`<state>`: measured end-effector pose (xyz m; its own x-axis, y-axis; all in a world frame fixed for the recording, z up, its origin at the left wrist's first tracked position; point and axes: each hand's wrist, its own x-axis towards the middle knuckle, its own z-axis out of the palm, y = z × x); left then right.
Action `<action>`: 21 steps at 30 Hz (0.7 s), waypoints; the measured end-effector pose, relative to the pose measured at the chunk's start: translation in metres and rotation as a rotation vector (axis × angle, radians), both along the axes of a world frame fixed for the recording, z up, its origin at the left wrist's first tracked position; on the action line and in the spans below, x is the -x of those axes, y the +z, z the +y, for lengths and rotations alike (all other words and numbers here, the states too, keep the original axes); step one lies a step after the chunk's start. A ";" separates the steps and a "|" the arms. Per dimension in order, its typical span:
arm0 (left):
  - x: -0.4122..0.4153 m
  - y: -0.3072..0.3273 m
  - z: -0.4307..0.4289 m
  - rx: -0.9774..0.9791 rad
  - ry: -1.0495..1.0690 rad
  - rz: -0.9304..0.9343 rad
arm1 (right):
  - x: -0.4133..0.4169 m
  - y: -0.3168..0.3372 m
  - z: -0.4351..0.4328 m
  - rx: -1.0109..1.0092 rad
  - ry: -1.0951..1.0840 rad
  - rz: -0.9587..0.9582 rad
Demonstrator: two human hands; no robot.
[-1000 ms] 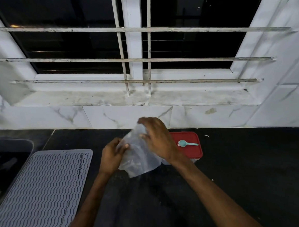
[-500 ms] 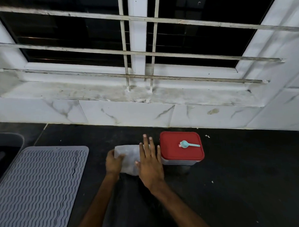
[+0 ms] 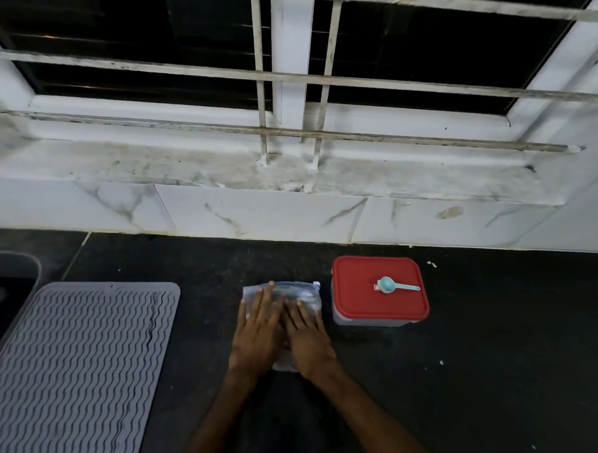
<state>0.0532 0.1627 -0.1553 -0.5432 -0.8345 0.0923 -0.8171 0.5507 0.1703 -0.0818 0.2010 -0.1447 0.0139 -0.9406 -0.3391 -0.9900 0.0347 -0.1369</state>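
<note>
Plastic bag (image 3: 298, 290) now pressed flat under straight-fingered left hand (image 3: 257, 331) and right hand (image 3: 307, 335).

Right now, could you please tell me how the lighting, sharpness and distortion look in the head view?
Head view: dim, even indoor light with black window panes; the wide-angle lens bows the window bars; the dark counter swallows detail, yet the left hand and right hand flat on the plastic bag look only slightly soft, without glare.
</note>
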 end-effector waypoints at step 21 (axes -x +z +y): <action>0.026 -0.017 -0.059 -0.149 0.145 -0.025 | 0.025 -0.002 -0.060 0.052 -0.211 -0.234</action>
